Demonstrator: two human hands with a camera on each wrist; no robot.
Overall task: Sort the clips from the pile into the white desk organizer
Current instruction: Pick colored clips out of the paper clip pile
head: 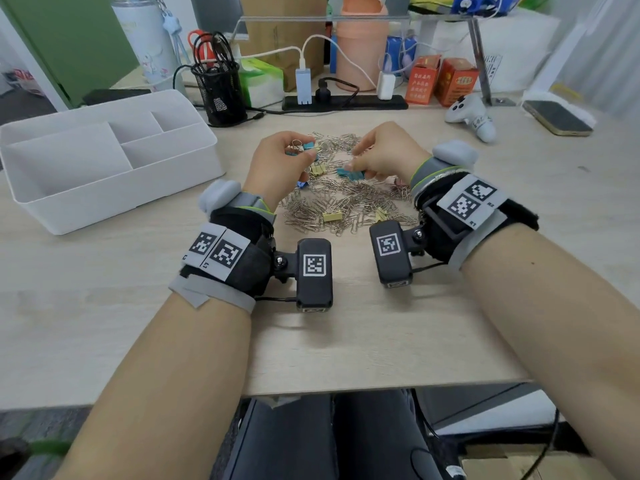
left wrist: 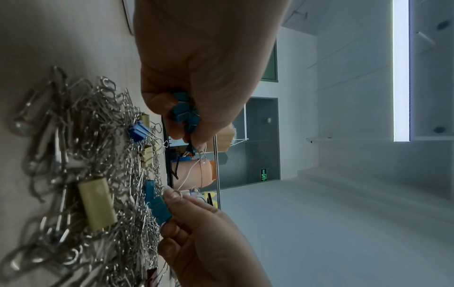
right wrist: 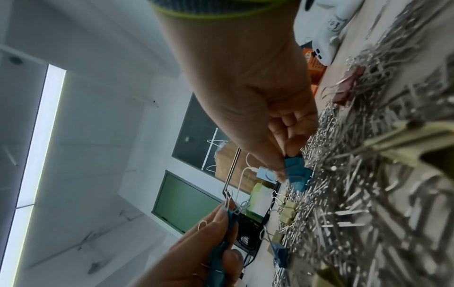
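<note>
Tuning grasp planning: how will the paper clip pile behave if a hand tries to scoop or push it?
The paper clip pile is loose thin wire, so it would likely spread rather than slide as one. Clips overlap densely, so a lift probably drags tangled neighbours. Yellow binder clips lie half buried in it and may ride along.

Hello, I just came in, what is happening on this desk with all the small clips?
A person is sorting a pile of clips on the desk. The left hand holds several teal binder clips gathered together, and the right hand pinches more teal binder clips at the pile. Yellow binder clips and many silver paper clips lie there unsorted. The white desk organizer stands to the left; no clips show in its compartments.
</note>
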